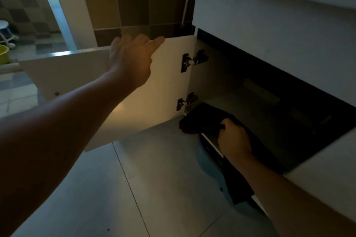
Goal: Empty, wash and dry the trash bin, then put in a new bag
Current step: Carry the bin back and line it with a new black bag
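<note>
Right hand point(234, 136) is curled tight around a dark, soft, crumpled bag point(204, 119) at the cabinet's lower front edge; dark material drapes down below the wrist. Just beneath the grip, a rounded pale-blue bin point(207, 161) on smooth floor tiles. Left hand point(131, 61), fingers relaxed, rests over the flat white cabinet door point(169, 86) top edge, left of two metal hinges point(193, 59).

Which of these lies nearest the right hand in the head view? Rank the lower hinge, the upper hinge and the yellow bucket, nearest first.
From the right hand, gripping dark material at the cabinet's bottom edge:
1. Lower hinge, just up-left of it.
2. Upper hinge, higher on the open door.
3. Yellow bucket, at the far left edge.
</note>
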